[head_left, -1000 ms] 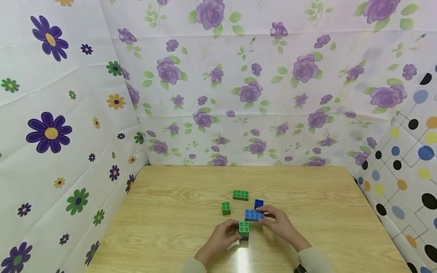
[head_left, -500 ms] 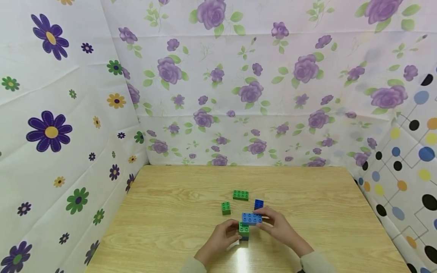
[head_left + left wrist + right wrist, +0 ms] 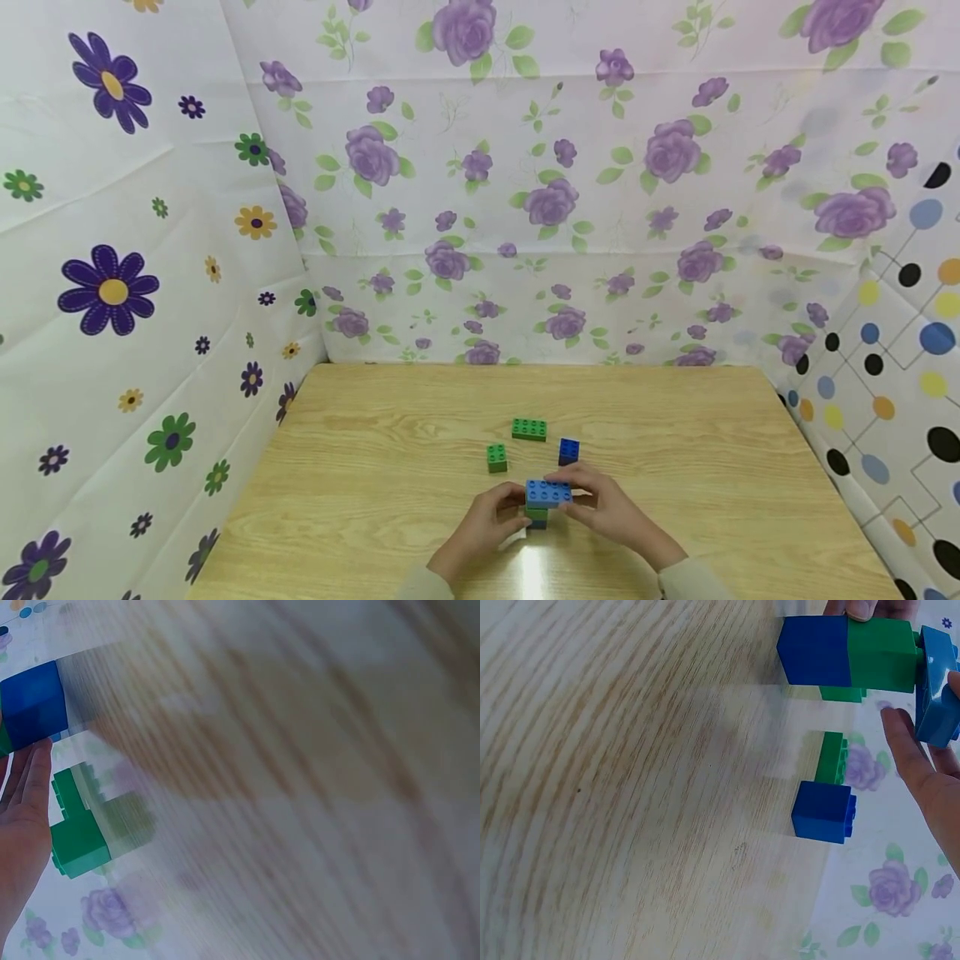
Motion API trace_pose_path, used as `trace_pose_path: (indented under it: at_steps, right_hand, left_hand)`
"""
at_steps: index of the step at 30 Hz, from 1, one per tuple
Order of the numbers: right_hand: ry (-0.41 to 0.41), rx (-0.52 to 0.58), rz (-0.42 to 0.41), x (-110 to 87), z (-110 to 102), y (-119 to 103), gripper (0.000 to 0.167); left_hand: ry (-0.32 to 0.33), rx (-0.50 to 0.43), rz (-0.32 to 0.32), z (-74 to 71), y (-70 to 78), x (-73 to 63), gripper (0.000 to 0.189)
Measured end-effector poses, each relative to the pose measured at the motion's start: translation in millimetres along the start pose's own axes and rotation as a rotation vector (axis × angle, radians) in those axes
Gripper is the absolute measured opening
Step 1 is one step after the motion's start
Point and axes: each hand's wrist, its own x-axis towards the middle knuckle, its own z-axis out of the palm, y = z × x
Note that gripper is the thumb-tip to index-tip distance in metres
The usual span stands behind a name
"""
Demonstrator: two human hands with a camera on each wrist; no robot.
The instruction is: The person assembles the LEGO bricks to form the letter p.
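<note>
My right hand (image 3: 606,510) pinches a light blue eight-stud toy building brick (image 3: 547,493) by its right end. The brick's left part lies over a green brick (image 3: 881,654), which sits on a dark blue brick (image 3: 814,651) standing on the table. In the right wrist view a thin strip of green studs shows between the light blue brick and the green one. My left hand (image 3: 486,525) holds this small stack from the left, fingers behind and thumb in front. The left wrist view catches the stack's blue base (image 3: 34,705) beside the left fingers.
Behind the stack on the wooden table (image 3: 375,467) lie a small green brick (image 3: 497,457), a long green brick (image 3: 528,428) and a dark blue brick (image 3: 568,451). Flowered cloth (image 3: 555,200) hangs along the table's back edge, with patterned cloths at both sides.
My right hand has carried the light blue brick left and toward me, from beside the dark blue brick to over the stack. The left hand has stayed in place on the stack.
</note>
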Motion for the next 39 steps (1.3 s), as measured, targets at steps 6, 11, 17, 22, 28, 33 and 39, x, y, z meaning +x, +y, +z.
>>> trace_pose_path:
  at_steps: [6, 11, 17, 22, 28, 33, 39]
  right_hand:
    - [-0.007, 0.0, -0.031, 1.4, 3, -3, 0.039]
    - [0.064, -0.035, -0.026, 5.1, 9, -2, 0.038]
    - [0.136, -0.109, 0.02, 6.8, 16, -21, 0.032]
    - [0.114, -0.131, 0.026, 7.6, 15, -40, 0.031]
    - [0.111, -0.142, 0.032, 9.0, 15, -20, 0.033]
    - [0.102, -0.121, 0.042, 10.2, 13, -7, 0.033]
    - [0.11, -0.119, 0.038, 11.3, 15, -5, 0.033]
  left_hand:
    - [0.0, 0.013, 0.022, 0.6, -0.6, 0.6, 0.032]
    - [0.0, 0.004, 0.02, 0.6, -1.2, 0.8, 0.032]
    - [0.002, 0.016, 0.026, 0.8, -0.8, 0.3, 0.032]
    - [0.009, 0.034, 0.051, 0.9, -0.6, -0.8, 0.032]
    - [0.007, 0.03, 0.048, 1.2, 0.4, -0.9, 0.031]
    - [0.006, 0.024, 0.029, 0.3, 1.1, -1.3, 0.032]
    - [0.0, 0.045, 0.048, 0.4, 0.6, 0.7, 0.033]
